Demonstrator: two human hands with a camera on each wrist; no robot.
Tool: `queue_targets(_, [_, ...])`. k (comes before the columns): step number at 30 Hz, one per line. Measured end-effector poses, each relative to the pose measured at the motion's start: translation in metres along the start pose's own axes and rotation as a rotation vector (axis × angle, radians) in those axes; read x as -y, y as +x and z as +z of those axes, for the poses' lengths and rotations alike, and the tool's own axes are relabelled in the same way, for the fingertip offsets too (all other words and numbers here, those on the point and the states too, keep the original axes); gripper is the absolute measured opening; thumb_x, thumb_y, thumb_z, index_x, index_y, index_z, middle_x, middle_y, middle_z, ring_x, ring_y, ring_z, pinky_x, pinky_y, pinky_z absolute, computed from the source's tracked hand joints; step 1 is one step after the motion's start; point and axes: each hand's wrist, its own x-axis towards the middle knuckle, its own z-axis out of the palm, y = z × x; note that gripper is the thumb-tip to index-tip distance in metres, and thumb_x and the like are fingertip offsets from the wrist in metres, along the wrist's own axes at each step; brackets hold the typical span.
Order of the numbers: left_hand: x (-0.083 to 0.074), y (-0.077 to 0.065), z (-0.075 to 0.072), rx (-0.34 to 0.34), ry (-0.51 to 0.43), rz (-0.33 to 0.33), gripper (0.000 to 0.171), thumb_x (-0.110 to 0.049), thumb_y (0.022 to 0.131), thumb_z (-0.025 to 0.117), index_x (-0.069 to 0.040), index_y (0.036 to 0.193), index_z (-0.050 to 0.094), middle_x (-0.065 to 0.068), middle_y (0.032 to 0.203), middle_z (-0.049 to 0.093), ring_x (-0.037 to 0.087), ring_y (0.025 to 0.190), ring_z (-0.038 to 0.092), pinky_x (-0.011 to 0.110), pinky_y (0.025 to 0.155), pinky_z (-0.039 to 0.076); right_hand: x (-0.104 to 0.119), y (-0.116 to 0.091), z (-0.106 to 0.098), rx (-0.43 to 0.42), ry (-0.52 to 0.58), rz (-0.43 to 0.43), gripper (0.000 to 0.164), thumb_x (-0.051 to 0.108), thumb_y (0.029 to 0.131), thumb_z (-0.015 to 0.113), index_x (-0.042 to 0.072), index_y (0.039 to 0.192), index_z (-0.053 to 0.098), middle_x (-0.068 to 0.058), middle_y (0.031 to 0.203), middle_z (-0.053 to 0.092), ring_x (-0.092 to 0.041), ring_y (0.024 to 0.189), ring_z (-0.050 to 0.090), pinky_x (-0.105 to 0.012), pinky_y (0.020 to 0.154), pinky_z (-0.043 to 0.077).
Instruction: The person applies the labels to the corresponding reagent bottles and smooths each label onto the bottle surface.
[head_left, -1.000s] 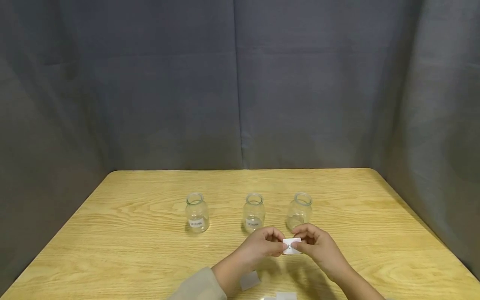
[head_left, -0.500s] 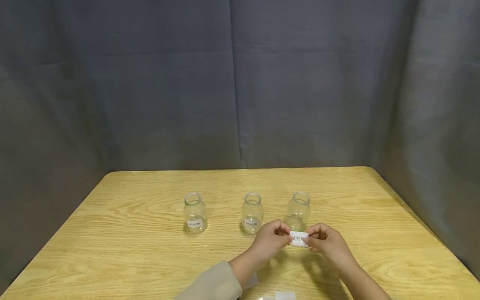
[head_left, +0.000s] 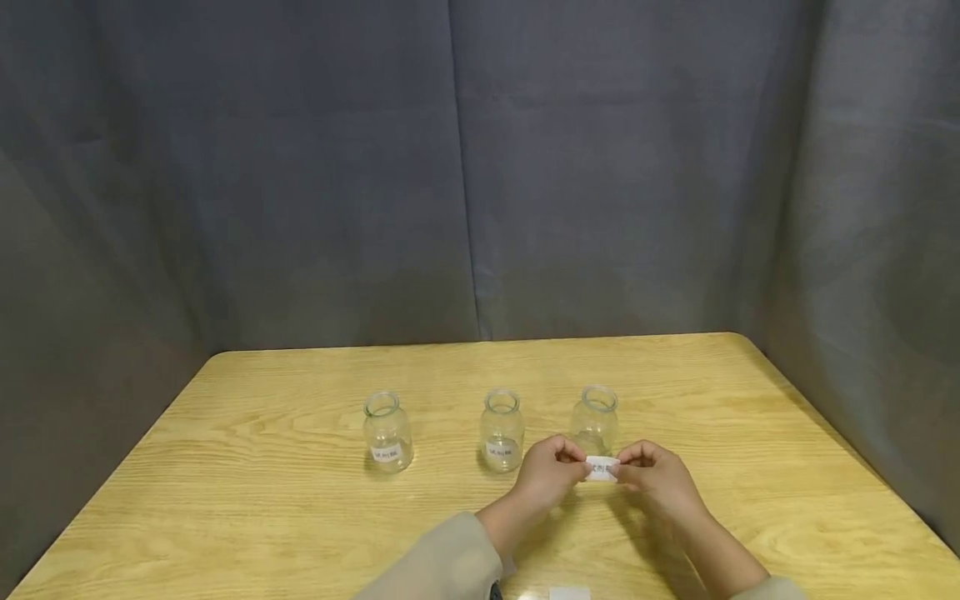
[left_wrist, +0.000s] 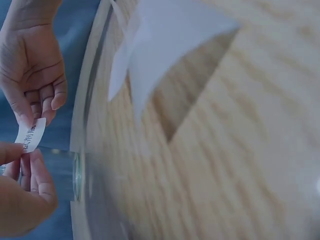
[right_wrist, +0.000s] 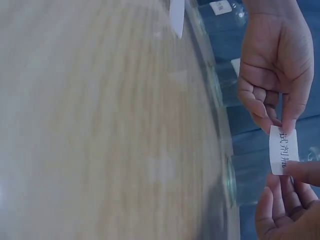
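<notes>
Between both hands, a small white label (head_left: 600, 468) with dark printed characters is stretched out. My left hand (head_left: 546, 479) pinches its left end and my right hand (head_left: 663, 485) pinches its right end, thumbs toward me. In the right wrist view the same label (right_wrist: 284, 150) bends slightly. Just behind it stands a clear glass jar (head_left: 595, 417), upright and lidless, its lower front partly covered by the label and fingers. Whether the label touches the glass, I cannot tell. A middle jar (head_left: 501, 425) and a left jar (head_left: 387, 427) each bear a similar label on the front.
On the wood-grain table (head_left: 262, 500), a white paper piece (head_left: 569, 593) lies at the near edge. Another scrap is mostly hidden by the left sleeve (head_left: 450, 558). Curled white paper (left_wrist: 165, 40) shows large in the left wrist view. Grey curtains (head_left: 337, 183) enclose the table.
Both hands have moved forward and slightly right, bringing the label up in front of the right jar. More of the printed characters showed half a second ago. The jars stay put.
</notes>
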Motion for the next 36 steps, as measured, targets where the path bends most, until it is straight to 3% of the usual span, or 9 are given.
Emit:
queue_targets(13, [0.005,0.011,0.007,-0.024,0.020,0.002,0.005,-0.004,0.078,0.061,-0.003,0.078,0.056,-0.001,0.071,0.049,0.010,0.063,0.046,0.019,0.053,0.038,-0.004,0.014,-0.002,-0.023,-0.057,-0.001,0.020,0.011,0.081,0.058,-0.004,0.092,0.051,-0.009,0.092,0.051,-0.022,0.086,0.046,-0.031,0.073,0.041])
queue_targets(19, [0.006,0.016,0.006,-0.061,0.096,0.007,0.006,-0.004,0.076,0.063,-0.004,0.076,0.057,0.000,0.075,0.046,0.011,0.065,0.045,0.019,0.054,0.039,-0.005,0.021,0.001,-0.041,0.020,-0.013,0.016,0.007,0.080,0.058,-0.006,0.088,0.053,-0.020,0.108,0.049,-0.030,0.097,0.047,-0.033,0.078,0.041])
queue_targets(23, [0.006,0.017,0.006,-0.093,0.172,0.017,0.007,-0.008,0.075,0.065,-0.007,0.074,0.058,0.001,0.082,0.043,0.014,0.075,0.043,0.022,0.060,0.039,-0.005,0.023,0.000,-0.018,0.038,-0.040,0.015,0.005,0.080,0.057,-0.008,0.087,0.053,-0.026,0.123,0.039,-0.041,0.113,0.035,-0.041,0.088,0.037])
queue_targets(26, [0.006,0.019,0.006,-0.093,0.214,0.022,0.007,-0.010,0.076,0.064,-0.009,0.075,0.058,0.002,0.090,0.046,0.019,0.084,0.045,0.028,0.069,0.042,-0.003,0.023,-0.001,0.007,0.028,-0.051,0.018,0.005,0.081,0.056,-0.010,0.089,0.051,-0.028,0.125,0.035,-0.045,0.115,0.030,-0.047,0.090,0.033])
queue_targets(32, [0.003,0.021,0.006,-0.102,0.239,0.043,0.007,-0.009,0.076,0.064,-0.009,0.073,0.057,0.006,0.105,0.052,0.030,0.101,0.046,0.043,0.083,0.039,0.000,0.026,-0.002,-0.021,-0.022,-0.050,0.018,0.005,0.080,0.056,-0.010,0.089,0.052,-0.028,0.123,0.039,-0.044,0.114,0.032,-0.047,0.090,0.033])
queue_targets(36, [0.001,0.022,0.006,-0.127,0.250,0.037,0.007,-0.010,0.076,0.065,-0.009,0.072,0.059,0.003,0.101,0.055,0.029,0.100,0.048,0.040,0.082,0.040,0.000,0.027,0.000,-0.053,-0.018,-0.044,0.017,0.003,0.080,0.056,-0.011,0.088,0.051,-0.028,0.121,0.041,-0.043,0.111,0.035,-0.045,0.089,0.035])
